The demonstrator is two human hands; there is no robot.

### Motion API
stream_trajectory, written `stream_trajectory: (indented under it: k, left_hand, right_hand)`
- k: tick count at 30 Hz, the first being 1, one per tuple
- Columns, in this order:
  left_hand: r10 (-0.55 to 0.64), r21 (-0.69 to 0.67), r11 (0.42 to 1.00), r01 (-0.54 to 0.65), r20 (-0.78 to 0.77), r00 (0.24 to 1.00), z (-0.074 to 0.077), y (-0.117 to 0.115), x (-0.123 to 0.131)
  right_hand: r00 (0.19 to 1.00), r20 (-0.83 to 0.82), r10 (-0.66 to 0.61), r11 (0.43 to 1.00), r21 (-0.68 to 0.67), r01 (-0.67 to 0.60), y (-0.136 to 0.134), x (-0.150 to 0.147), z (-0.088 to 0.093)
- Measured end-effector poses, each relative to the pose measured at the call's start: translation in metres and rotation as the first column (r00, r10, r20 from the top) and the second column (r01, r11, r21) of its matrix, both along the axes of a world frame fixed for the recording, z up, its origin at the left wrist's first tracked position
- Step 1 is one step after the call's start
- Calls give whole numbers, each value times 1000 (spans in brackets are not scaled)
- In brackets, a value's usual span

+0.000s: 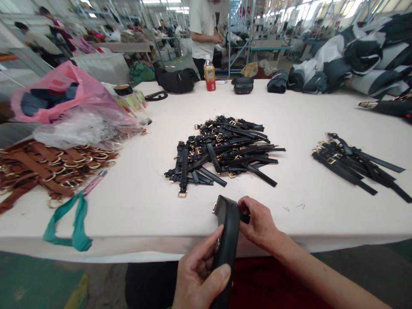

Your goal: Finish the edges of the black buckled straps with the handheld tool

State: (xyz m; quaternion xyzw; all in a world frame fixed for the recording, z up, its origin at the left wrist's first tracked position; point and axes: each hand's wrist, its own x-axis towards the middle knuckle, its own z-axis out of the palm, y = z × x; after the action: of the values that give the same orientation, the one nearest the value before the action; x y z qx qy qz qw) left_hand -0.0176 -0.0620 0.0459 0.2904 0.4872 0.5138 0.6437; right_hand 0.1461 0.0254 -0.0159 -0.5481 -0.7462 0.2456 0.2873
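The left hand is wrapped around the low part of a stiff black case, with its thumb on the near side. The case is up on its end, in front of the table's near edge. The right hand is at the far side of the case, and its fingers seem to pinch a short black strap. A small gold buckle sticks out on the other side. The strap could slip out, because only a little bit of it shows by the fingers. The case looks smooth, so it could slide down if the left hand gets loose, and it might land on the red cloth below. The buckle could scratch the case if it rubs. The table has a pale cover, with bits of thread on it. A teal band and brown straps lie on the left. A big pile of black straps is in the middle, and a small pile is on the right. Farther back are a pink bag, a drink bottle and dark rolls. Past the table, a person in a pale top stands in a big, busy workroom.
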Motion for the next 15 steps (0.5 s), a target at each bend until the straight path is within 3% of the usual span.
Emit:
stream_trajectory:
  k: [7, 15]
  left_hand:
    - [21, -28, 999, -21, 30, 999, -2, 9, -9]
    - [147, -105, 985, -140, 59, 987, 9, -6, -35]
  right_hand:
    - [999, 17, -37, 999, -3, 37, 0, 0, -2]
    - [999, 23, -23, 1000, -3, 23, 0, 1, -2]
